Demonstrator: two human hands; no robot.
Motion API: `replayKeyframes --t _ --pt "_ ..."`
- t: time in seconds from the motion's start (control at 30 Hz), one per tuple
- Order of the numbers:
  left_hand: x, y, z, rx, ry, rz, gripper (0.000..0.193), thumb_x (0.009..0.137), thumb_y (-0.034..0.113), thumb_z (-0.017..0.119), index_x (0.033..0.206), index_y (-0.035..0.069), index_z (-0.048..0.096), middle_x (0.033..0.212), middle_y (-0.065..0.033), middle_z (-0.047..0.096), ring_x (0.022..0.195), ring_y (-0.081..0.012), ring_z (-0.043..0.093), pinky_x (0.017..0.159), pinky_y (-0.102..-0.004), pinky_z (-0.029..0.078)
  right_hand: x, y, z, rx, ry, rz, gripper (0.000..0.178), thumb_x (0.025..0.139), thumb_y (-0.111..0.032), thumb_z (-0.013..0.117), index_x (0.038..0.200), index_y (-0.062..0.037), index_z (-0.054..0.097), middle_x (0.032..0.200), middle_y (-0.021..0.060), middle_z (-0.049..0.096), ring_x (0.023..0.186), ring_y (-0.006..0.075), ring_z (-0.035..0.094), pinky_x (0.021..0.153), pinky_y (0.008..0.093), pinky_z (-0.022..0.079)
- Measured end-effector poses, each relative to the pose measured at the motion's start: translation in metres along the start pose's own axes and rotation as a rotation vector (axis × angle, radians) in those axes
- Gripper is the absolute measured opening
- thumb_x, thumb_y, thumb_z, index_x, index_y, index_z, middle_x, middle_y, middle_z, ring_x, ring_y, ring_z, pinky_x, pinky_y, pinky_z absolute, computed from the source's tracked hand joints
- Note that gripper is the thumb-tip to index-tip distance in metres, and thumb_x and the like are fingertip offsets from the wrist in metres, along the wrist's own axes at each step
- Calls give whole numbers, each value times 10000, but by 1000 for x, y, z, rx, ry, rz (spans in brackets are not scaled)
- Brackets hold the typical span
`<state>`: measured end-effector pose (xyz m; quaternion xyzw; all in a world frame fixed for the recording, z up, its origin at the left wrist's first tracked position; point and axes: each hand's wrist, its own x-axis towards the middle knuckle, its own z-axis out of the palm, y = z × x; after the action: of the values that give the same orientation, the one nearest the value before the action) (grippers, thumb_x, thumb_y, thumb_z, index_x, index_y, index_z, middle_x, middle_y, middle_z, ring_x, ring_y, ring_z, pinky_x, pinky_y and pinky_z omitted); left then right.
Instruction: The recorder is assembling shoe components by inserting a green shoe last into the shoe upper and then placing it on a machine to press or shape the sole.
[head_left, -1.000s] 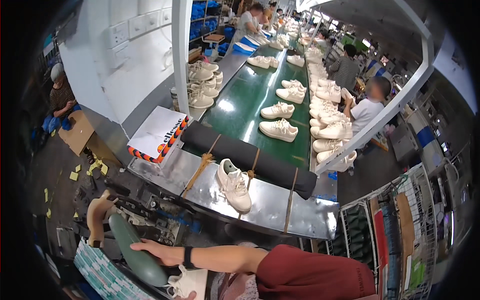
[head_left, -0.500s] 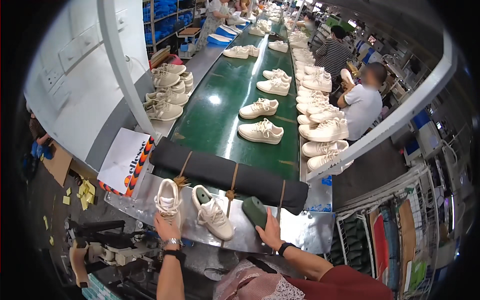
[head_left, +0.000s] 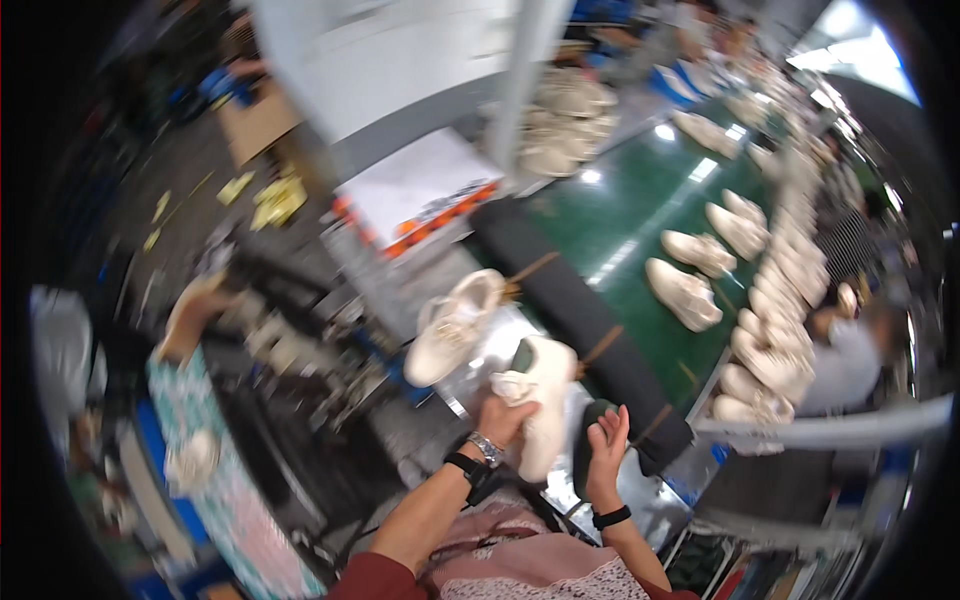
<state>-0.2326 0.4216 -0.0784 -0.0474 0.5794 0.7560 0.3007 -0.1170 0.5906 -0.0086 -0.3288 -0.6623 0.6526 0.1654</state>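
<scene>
My left hand (head_left: 503, 418) is closed on a cream lace-up sneaker (head_left: 548, 405), tilted up beside the metal ledge. A dark green shoe last (head_left: 523, 356) shows in its opening. To its left another cream sneaker (head_left: 455, 328) sits at the ledge, touched by neither hand. My right hand (head_left: 606, 450) has its fingers apart and lies against a second dark green last (head_left: 588, 440), without visibly wrapping round it. The picture is blurred by motion.
A black padded roll (head_left: 560, 315) tied with cords lies across the near end of the green conveyor (head_left: 600, 215). Several cream sneakers (head_left: 683, 295) stand on it, more along its right edge. A white box (head_left: 425, 185) sits left; a person (head_left: 850, 360) is at the right.
The view has swung left. My left hand has let go of the left sneaker and taken hold of the one with the last inside, lifting it. My right hand's fingers have spread beside the last.
</scene>
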Motion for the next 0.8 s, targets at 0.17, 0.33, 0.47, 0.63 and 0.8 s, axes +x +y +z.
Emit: replayKeyframes --t 0.17,0.33,0.47,0.63,0.8 --pt "-119 59 -46 -602 13 -2 532 938 186 717 1411 31 530 1296 -61 644 1160 -164 619 969 -323 519 -39 -54 116 275 -644 95 872 940 -95 613 1640 -67 92 1549 179 379 1391 274 433 1153 390 367" --pt "-168 104 -134 -821 457 163 500 1028 334 625 1378 -17 559 1296 -96 660 1087 -174 668 926 -319 540 -89 -74 252 -17 -882 -407 883 885 -19 670 1616 -3 175 1522 209 427 1342 290 498 1117 393 419" --pt "-185 146 -184 -982 381 349 618 1036 484 553 1383 -27 546 1227 -136 691 1041 -241 701 902 -351 565 -123 -128 329 -302 -865 -883 855 863 -124 711 1580 31 271 1437 251 520 1326 313 531 1119 389 411" --pt "-173 148 -218 -1204 127 503 714 1042 594 418 1516 60 430 1424 -172 570 1243 -315 602 1060 -442 492 -146 -150 385 -644 -866 -1036 912 801 -348 736 1567 -55 339 1166 264 543 1014 449 625 842 493 538" --pt "-159 126 -218 -1314 101 516 807 1004 676 424 1553 86 384 1504 -153 507 1341 -332 528 1128 -466 437 -179 -186 401 -1003 -997 -1065 919 779 -365 750 1558 -73 360 1119 253 543 924 448 648 773 528 545"
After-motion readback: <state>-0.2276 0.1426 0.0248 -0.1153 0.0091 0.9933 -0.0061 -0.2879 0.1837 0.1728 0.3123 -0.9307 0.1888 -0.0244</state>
